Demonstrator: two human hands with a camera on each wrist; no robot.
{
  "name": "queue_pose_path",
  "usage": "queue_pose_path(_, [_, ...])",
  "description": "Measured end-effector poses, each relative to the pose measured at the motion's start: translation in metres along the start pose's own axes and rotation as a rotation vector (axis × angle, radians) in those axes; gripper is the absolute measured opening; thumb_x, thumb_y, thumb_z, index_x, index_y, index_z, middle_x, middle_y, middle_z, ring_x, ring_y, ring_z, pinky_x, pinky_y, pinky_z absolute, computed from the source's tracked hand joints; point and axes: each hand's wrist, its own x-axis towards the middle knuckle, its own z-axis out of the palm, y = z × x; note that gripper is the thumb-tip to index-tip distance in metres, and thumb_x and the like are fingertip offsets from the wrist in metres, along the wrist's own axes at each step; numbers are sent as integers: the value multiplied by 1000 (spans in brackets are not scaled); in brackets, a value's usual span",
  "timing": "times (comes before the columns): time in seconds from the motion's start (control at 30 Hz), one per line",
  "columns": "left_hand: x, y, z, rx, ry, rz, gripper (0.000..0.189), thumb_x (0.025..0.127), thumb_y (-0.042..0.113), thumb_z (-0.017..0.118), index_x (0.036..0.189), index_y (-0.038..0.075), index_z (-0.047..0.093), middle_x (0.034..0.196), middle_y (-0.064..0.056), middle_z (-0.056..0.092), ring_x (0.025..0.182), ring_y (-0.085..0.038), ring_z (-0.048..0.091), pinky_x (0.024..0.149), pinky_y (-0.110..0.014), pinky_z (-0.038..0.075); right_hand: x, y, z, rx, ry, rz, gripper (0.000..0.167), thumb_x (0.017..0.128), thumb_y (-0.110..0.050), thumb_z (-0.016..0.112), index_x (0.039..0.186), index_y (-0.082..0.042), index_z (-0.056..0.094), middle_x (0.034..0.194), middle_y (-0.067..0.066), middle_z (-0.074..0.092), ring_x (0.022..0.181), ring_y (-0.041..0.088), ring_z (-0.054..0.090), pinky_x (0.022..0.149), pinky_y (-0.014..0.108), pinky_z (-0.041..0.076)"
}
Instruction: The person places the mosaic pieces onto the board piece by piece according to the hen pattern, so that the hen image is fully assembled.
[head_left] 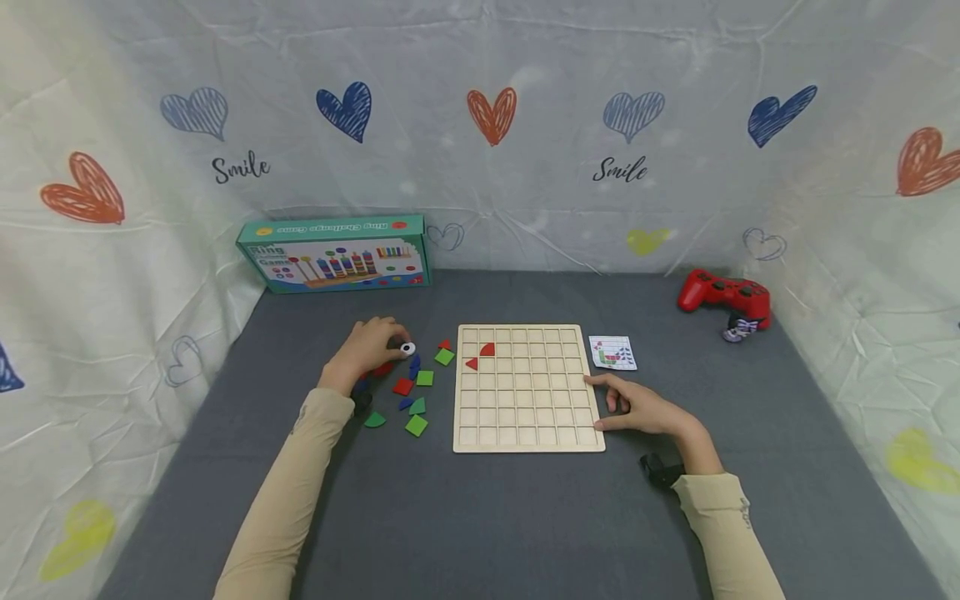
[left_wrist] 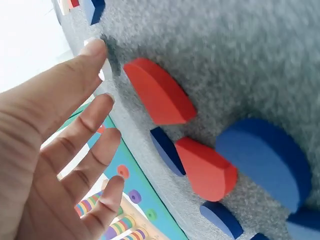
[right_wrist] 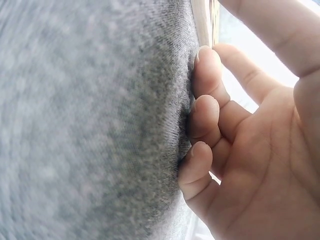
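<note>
Two digits of the right hand (head_left: 643, 408), forefinger and thumb, touch the right edge of the flat wooden board (head_left: 525, 447), apparently to steady it. Left of the board, beside loose pieces (head_left: 424, 378), the left hand (head_left: 367, 345) pinches a white disc (head_left: 407, 348), seemingly edge-held so its dark-centred face shows; being round, it has no long axis. Farther back, a box (head_left: 341, 260) runs left to right.

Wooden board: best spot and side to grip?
Probably the near edge of the wooden board, at its middle, from the person's side. It lies flat, leaving mainly its thin edge to pinch; loose pieces crowd its left, and the right hand and card flank its right.
</note>
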Motion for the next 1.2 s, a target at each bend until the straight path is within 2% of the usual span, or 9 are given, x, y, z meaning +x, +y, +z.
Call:
queue_pose_path(0.1, [-1, 5, -1, 13, 27, -11, 23, 83, 29, 70, 101, 15, 69, 104, -7, 60, 102, -31, 53, 92, -56, 34, -1, -4, 0, -3, 6, 0, 71, 76, -25, 76, 136, -8, 42, 81, 9, 48, 64, 13, 36, 56, 23, 30])
queue_pose_path(0.3, [0, 18, 0, 40, 82, -23, 25, 81, 34, 71, 98, 17, 70, 102, -5, 62, 98, -29, 54, 91, -54, 34, -8, -36, -6, 1, 10, -5, 66, 77, -11, 75, 133, 2, 43, 81, 18, 48, 64, 20, 37, 56, 23, 30])
queue_pose_path(0.47, [2, 29, 4, 55, 122, 3, 26, 79, 37, 72, 96, 18, 70, 101, -3, 62, 98, -27, 54, 91, -52, 34, -10, -43, -8, 4, 4, 0, 65, 77, -12, 75, 132, 1, 43, 81, 18, 48, 64, 21, 38, 57, 22, 30])
queue_pose_path(0.6, [5, 37, 10, 72, 138, 37, 27, 79, 41, 71, 96, 20, 70, 100, 0, 62, 97, -25, 54, 91, -51, 33, -7, -30, -4, 6, 5, 9, 67, 77, -13, 75, 134, 1, 42, 82, 19, 49, 64, 22, 38, 57, 22, 31])
queue_pose_path(0.8, [10, 51, 16, 71, 149, 77, 28, 77, 43, 72, 95, 22, 70, 100, 2, 62, 96, -24, 54, 91, -50, 34, -1, -4, 2, -23, 13, 11, 70, 76, -24, 76, 136, -8, 42, 82, 10, 48, 65, 13, 36, 57, 22, 30])
queue_pose_path(1.0, [15, 63, 21, 82, 137, 114, 29, 77, 46, 71, 96, 23, 69, 99, 4, 61, 94, -21, 53, 90, -49, 34, 0, 1, 2, -12, 8, -9, 70, 75, -30, 77, 134, -11, 44, 80, 7, 47, 62, 10, 36, 56, 22, 31])
queue_pose_path(1.2, [20, 76, 25, 83, 117, 141, 28, 77, 46, 71, 94, 24, 68, 92, 5, 59, 89, -18, 52, 89, -49, 34, 0, 0, 1, -14, 5, -13, 69, 76, -29, 77, 134, -10, 44, 80, 7, 47, 63, 10, 36, 56, 22, 31])
